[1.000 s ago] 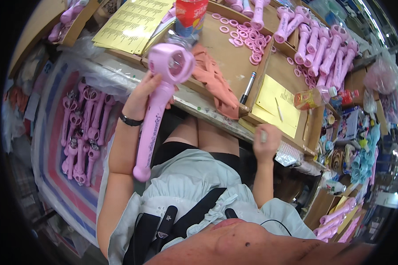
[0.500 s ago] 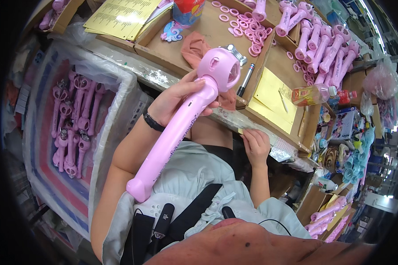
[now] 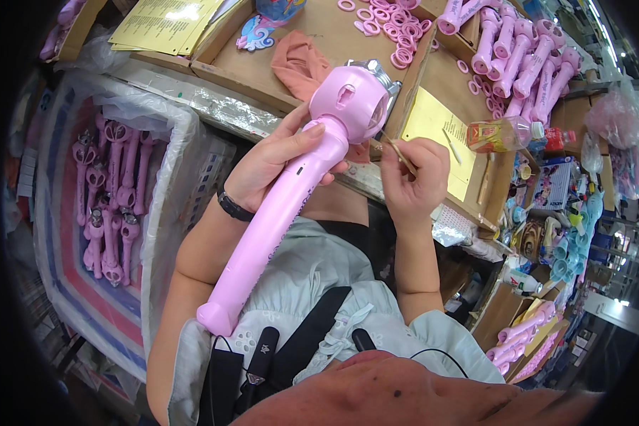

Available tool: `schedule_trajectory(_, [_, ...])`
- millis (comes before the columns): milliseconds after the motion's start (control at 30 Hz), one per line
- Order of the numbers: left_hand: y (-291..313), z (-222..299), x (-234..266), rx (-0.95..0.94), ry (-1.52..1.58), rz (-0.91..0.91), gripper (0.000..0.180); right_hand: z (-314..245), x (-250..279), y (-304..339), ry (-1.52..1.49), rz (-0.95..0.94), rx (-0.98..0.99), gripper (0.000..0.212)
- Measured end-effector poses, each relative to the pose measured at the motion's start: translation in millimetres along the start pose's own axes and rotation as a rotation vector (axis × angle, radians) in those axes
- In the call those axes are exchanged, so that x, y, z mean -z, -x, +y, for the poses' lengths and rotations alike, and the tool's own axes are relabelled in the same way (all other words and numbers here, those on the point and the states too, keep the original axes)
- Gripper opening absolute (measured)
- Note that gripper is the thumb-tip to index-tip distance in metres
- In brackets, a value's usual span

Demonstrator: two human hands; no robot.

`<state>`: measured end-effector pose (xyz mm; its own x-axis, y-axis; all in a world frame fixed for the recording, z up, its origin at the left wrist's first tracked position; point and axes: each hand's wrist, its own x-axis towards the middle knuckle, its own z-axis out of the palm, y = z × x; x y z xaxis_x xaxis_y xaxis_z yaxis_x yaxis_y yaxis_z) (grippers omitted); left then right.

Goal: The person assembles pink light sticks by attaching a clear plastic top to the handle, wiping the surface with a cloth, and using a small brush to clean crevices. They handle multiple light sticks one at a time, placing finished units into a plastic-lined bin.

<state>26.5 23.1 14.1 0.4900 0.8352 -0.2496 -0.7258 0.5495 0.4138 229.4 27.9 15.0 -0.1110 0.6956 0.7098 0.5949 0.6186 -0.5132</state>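
Note:
A long pink toy wand (image 3: 266, 231) slants across my front, its round hollow head up and its butt end against my clothes. My left hand (image 3: 266, 165) is wrapped round the wand's neck, thumb on top. A silvery piece (image 3: 378, 77) sits at the tip of the wand's head, which has a small slot and a round opening. To the right of the head, my right hand (image 3: 419, 177) pinches a thin tan-gold strip or stick (image 3: 403, 157) that points toward the opening. Its exact kind cannot be made out, nor whether it touches the wand.
Shallow cardboard trays (image 3: 220, 55) on the bench hold pink rings (image 3: 405, 32), an orange cloth (image 3: 299, 64) and yellow sheets (image 3: 447, 135). More pink wands (image 3: 536, 67) lie at the far right. A plastic-lined bin (image 3: 153, 234) with wands stands at left. A drink bottle (image 3: 500, 135) lies right.
My right hand has risen from the bench edge to beside the wand's head, bringing the thin strip with it. The wand has shifted slightly left, still in my left hand.

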Motion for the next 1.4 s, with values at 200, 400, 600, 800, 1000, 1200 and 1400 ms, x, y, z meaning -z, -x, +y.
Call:
schedule_trajectory(200, [-0.3, -0.4, 0.9, -0.004, 0.009, 0.006, 0.061, -0.3, -11.6, -15.3, 0.115, 0.019, -0.008, 0.022])
schedule_trajectory(400, [0.5, 0.1, 1.2, -0.005, 0.008, 0.010, 0.060, 0.8, -13.5, -13.5, 0.048, 0.007, 0.015, 0.021])
schedule_trajectory(600, [0.5, -0.2, 3.7, -0.011, 0.014, 0.008, 0.059, 1.0, -14.1, -14.4, -0.011, -0.049, 0.036, 0.021])
schedule_trajectory(800, [1.3, -0.4, 3.0, -0.009, 0.024, 0.008, 0.060, 1.7, -12.1, -14.4, -0.008, -0.018, -0.011, 0.021])
schedule_trajectory(1000, [1.6, 0.6, 3.1, -0.001, 0.041, -0.022, 0.057, 4.8, -14.0, -11.7, 0.006, 0.012, -0.013, 0.019])
schedule_trajectory(1200, [2.6, 1.5, 6.8, 0.016, 0.045, -0.002, 0.057, 30.7, 4.8, 3.1, 0.041, 0.224, -0.100, 0.013])
schedule_trajectory(1400, [2.8, 13.0, 10.5, 0.035, -0.197, 0.002, 0.064, 51.1, 31.8, 70.6, 0.400, -0.168, 0.205, 0.022])
